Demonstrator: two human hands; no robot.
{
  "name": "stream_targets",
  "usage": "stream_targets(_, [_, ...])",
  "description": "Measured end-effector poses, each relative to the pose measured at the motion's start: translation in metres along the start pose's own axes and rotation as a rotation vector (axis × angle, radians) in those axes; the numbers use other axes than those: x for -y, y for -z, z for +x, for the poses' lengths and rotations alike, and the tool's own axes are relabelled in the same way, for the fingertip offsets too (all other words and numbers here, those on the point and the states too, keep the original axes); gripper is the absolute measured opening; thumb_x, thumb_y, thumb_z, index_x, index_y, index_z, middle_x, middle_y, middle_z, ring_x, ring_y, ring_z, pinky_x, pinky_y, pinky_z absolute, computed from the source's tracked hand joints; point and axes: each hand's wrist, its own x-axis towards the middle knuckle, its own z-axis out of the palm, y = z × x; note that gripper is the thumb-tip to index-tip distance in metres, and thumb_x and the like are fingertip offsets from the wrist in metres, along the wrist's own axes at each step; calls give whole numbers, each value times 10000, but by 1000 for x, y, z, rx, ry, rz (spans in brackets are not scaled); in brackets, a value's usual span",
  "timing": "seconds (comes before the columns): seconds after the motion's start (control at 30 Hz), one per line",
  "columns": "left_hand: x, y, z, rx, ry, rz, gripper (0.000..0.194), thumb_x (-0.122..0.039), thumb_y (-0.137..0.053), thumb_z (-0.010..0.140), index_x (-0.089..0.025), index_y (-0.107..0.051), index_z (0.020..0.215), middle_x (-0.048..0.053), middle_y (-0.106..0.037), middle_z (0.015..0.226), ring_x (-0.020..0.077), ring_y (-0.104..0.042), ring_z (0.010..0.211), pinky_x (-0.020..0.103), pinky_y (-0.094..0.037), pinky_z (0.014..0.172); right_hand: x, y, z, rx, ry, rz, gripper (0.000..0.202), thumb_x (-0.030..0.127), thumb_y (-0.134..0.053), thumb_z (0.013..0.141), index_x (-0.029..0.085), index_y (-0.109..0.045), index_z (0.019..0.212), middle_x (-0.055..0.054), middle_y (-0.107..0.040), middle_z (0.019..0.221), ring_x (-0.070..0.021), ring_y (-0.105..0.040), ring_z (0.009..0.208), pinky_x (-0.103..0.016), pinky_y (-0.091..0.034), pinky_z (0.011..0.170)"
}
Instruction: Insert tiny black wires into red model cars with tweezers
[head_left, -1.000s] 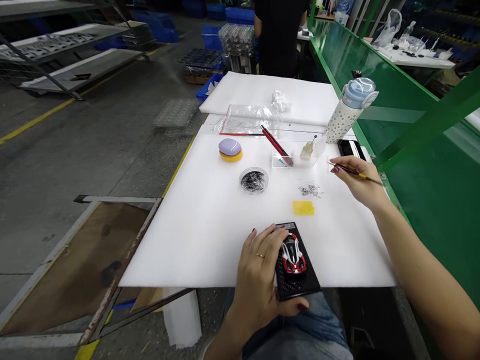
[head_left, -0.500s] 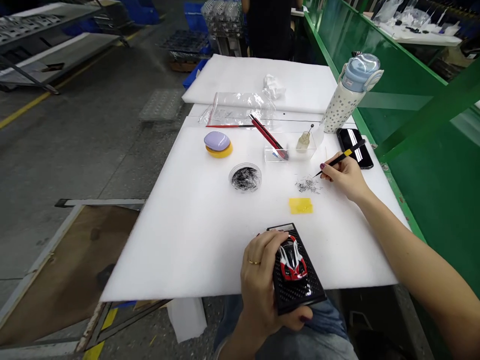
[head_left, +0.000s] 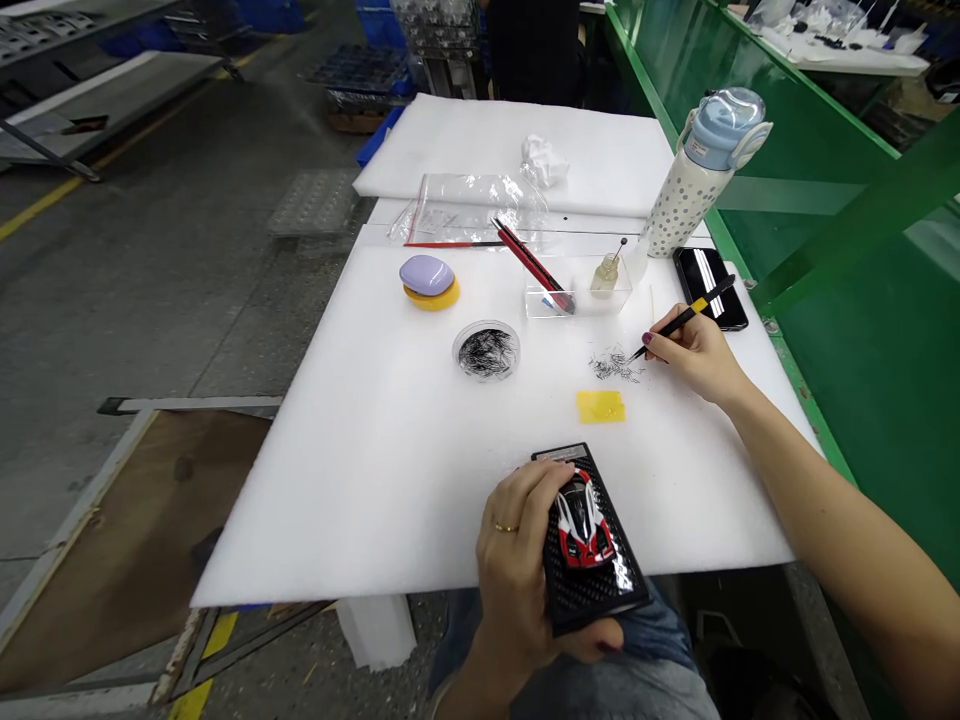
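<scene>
My left hand [head_left: 517,560] is wrapped round a black textured base [head_left: 600,590] at the table's front edge. A red, white and black model car [head_left: 583,525] sits on that base, with my fingertips against it. My right hand [head_left: 694,350] grips black tweezers [head_left: 679,320] with a yellow band. Their tips touch or hover at the right side of a scatter of tiny black strands [head_left: 615,364]. A yellow piece [head_left: 601,407] lies just below the strands. To the left is a round clear dish [head_left: 487,352] full of black strands.
Behind stand a clear tray [head_left: 540,305] with red-handled tools, a small glass bottle [head_left: 604,274], a phone [head_left: 709,288] and a dotted water bottle [head_left: 690,190]. A purple and yellow oval item [head_left: 427,277] lies left. A plastic bag [head_left: 480,205] and crumpled tissue [head_left: 544,160] lie farther back.
The tweezers' tips have shifted slightly right and down over the strands. The view has moved a little, while my left hand keeps its hold on the base.
</scene>
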Motion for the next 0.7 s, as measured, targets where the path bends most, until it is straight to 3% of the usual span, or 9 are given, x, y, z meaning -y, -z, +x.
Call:
stream_targets(0.27, [1, 0, -1, 0, -3, -1, 917, -917, -315, 844, -202, -558, 1365, 121, -652, 1256, 298, -616, 1187, 449, -501, 1046, 2, -1, -1, -15, 23, -86, 151, 236, -745, 761, 201, -607, 712, -10, -640, 647, -145, -577, 567, -294, -448, 538])
stream_targets(0.47, [0, 0, 0, 7, -10, 5, 915, -919, -322, 841, -203, -560, 1359, 116, -656, 1259, 293, -622, 1192, 435, -503, 1048, 1, -4, -5, -62, 74, -104, 222, 298, -782, 726, 219, -579, 684, 16, -614, 611, -133, -554, 507, -278, -408, 483])
stream_targets(0.7, [5, -3, -4, 3, -18, 19, 949, -937, -341, 815, -205, -552, 1380, 140, -653, 1277, 330, -616, 1206, 479, -506, 1041, 3, -2, -5, -75, 17, 47, 337, 353, -863, 686, 213, -558, 653, 9, -604, 534, -139, -597, 499, -250, -422, 462])
